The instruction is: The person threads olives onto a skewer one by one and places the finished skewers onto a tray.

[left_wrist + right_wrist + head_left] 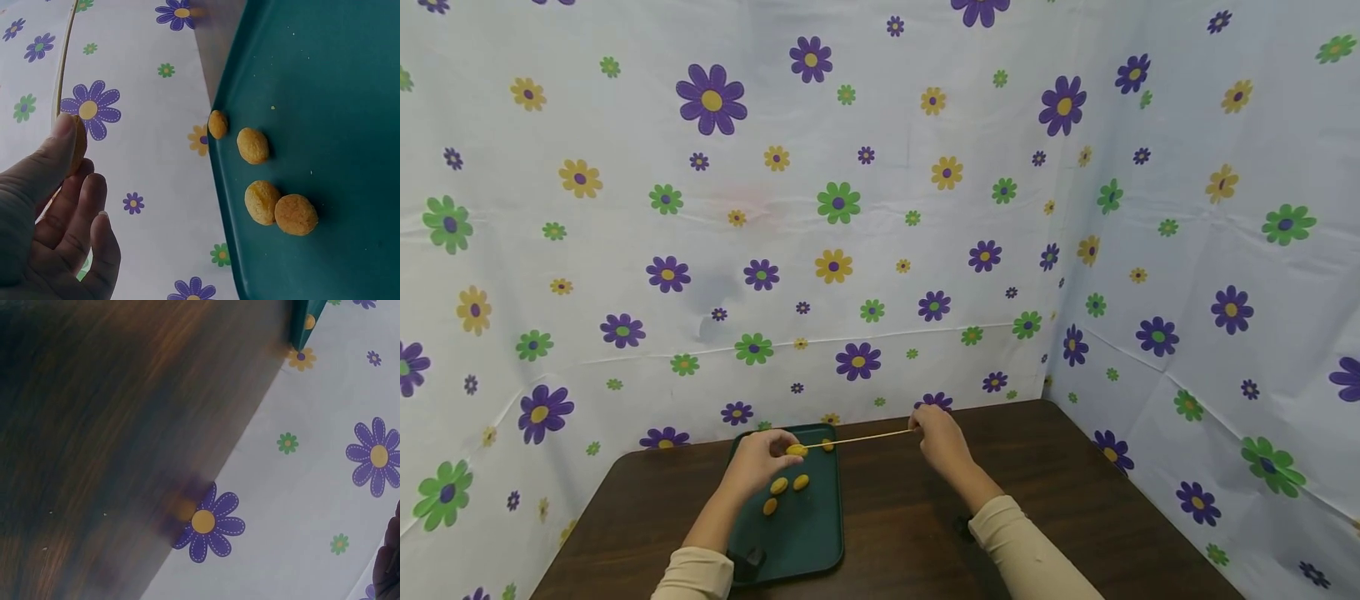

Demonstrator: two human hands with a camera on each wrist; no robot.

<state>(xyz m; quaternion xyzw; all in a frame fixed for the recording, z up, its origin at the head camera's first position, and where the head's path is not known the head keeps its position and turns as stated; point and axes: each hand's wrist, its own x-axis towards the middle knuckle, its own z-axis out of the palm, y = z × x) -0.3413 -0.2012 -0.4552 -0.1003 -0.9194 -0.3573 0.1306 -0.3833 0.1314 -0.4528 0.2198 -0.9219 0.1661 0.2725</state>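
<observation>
Between the thumb and fingers of my left hand (758, 461) is a small golden oval puff (79, 147), held up over the far part of a green tray (805, 537). A thin straight yellowish skewer (861, 437) runs from that puff across to my right hand (936, 437), which pinches its other end above the table. Whether the tip has gone into the puff, I cannot tell. Several more puffs lie on the tray, among them a touching pair with a rounder puff (296, 214) in the left wrist view. Only an edge of my right hand shows in the right wrist view.
A dark wooden table (910, 517) carries the tray on its left side. A flower-printed white sheet (880, 250) hangs behind the table and along its right side. Small crumbs lie on the tray. A dark object (748, 562) is at the tray's near left corner.
</observation>
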